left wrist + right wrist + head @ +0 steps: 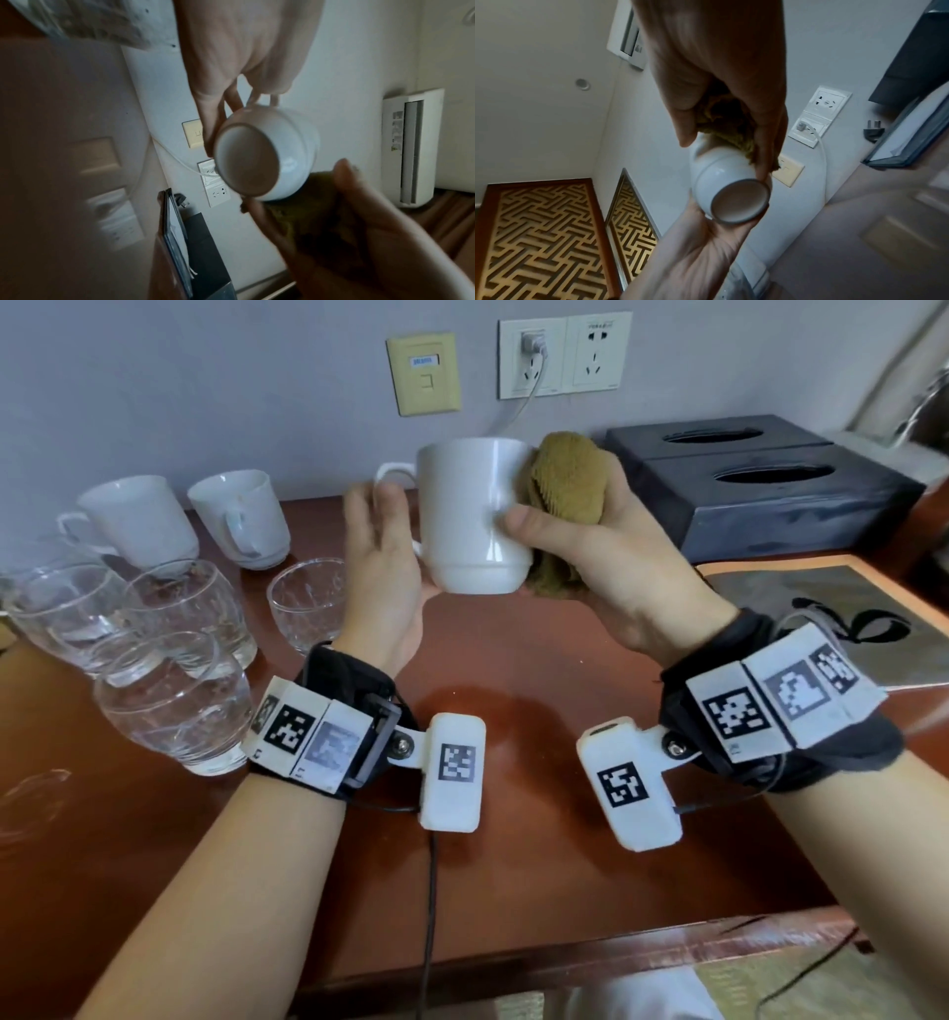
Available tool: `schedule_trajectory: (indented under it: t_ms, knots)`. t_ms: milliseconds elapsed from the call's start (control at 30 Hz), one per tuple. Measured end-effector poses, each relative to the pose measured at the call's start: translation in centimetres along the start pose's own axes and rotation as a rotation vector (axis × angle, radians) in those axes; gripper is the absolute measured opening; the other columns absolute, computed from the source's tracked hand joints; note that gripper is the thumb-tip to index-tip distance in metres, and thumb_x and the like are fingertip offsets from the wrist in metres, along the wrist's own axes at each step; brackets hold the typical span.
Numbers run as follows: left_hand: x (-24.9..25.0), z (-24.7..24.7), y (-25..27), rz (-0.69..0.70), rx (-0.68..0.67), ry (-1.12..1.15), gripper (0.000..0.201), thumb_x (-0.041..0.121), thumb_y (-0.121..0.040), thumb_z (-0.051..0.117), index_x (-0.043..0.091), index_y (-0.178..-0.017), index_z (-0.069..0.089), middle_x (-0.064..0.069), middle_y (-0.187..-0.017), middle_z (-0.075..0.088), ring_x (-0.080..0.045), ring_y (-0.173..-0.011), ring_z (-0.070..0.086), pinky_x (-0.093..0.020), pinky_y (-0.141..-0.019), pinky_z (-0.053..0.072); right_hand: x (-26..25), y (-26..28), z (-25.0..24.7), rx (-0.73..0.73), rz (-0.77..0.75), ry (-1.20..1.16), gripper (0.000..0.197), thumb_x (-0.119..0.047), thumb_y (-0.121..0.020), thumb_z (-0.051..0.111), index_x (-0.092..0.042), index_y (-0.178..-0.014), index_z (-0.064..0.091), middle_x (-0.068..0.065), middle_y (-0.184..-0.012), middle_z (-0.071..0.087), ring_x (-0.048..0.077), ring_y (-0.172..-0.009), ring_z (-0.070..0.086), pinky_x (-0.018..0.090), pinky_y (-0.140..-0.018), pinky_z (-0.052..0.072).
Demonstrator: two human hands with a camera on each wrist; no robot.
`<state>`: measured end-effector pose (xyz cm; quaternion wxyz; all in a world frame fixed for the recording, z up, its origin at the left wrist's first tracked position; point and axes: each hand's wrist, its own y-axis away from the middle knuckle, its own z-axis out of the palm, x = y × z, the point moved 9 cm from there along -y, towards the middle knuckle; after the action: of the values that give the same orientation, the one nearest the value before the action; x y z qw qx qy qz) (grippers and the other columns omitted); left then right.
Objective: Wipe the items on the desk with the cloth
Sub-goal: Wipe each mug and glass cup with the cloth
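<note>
Both hands are busy: left hand [382,567] grips mug [475,516], right hand [611,557] clutches cloth [567,480]

No words or numbers can be read. The yellowish wall plate [423,373] carries a small blue-and-white label, too blurred to make out. The air conditioner [411,146] bears a strip of stickers, also illegible. The wrist bands [785,701] show only black-and-white square code markers.
</note>
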<state>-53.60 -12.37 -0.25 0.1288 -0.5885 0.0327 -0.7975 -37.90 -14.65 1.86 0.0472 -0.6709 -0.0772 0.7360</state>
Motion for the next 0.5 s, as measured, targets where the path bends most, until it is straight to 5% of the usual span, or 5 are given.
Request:
schedule_trajectory:
  t_ms: [100, 233, 333, 433, 500]
  knots:
    - [0.5, 0.0, 0.1, 0.013, 0.015, 0.038, 0.021, 0.029, -0.106, 0.026, 0.022, -0.102, 0.046, -0.001, -0.106, 0.058, -0.016, -0.096, 0.062, -0.05, -0.076, 0.057, -1.0, 0.1, 1.0, -0.031, -0.097, 0.126, 0.047, -0.009, -0.081, 0.071, -0.025, -0.11, 0.037, -0.001, -0.106, 0.052, 0.021, -0.099, 0.057, 0.052, -0.077, 0.055]
    - [0.1, 0.2, -0.1, -0.089, -0.003, 0.07, 0.06, 0.046, -0.103, 0.023, -0.002, -0.136, 0.038, -0.023, -0.143, 0.04, -0.03, -0.122, 0.053, -0.053, -0.074, 0.057, -0.6, -0.2, 0.1, 0.016, -0.083, 0.119, 0.047, -0.008, -0.081, 0.07, -0.023, -0.11, 0.036, -0.001, -0.103, 0.05, 0.024, -0.099, 0.056, 0.058, -0.08, 0.052]
    - [0.3, 0.6, -0.3, -0.103, -0.073, -0.01, 0.045, 0.038, -0.105, 0.022, 0.012, -0.077, 0.046, -0.013, -0.098, 0.045, -0.024, -0.101, 0.05, -0.045, -0.065, 0.057, -0.1, -0.2, -0.6, 0.019, -0.058, 0.093, 0.044, -0.002, -0.083, 0.067, -0.021, -0.111, 0.038, -0.001, -0.099, 0.05, 0.019, -0.088, 0.055, 0.05, -0.07, 0.056]
    - [0.6, 0.7, -0.1, -0.094, -0.075, -0.022, 0.037, 0.024, -0.106, 0.029, 0.018, -0.071, 0.038, 0.004, -0.083, 0.044, -0.013, -0.085, 0.046, -0.038, -0.07, 0.055, 0.1, -0.2, -0.7, 0.021, -0.074, 0.1, 0.043, 0.0, -0.083, 0.066, -0.02, -0.11, 0.039, -0.003, -0.093, 0.05, 0.014, -0.077, 0.052, 0.028, -0.055, 0.051]
    - [0.5, 0.9, 0.1, -0.104, -0.077, 0.042, 0.034, 0.02, -0.106, 0.032, 0.017, -0.073, 0.042, 0.007, -0.084, 0.047, -0.014, -0.094, 0.046, -0.046, -0.079, 0.055, 0.1, -0.3, -0.8, 0.016, -0.085, 0.107, 0.042, -0.001, -0.084, 0.066, -0.02, -0.11, 0.039, -0.002, -0.091, 0.051, 0.013, -0.073, 0.051, 0.024, -0.053, 0.047]
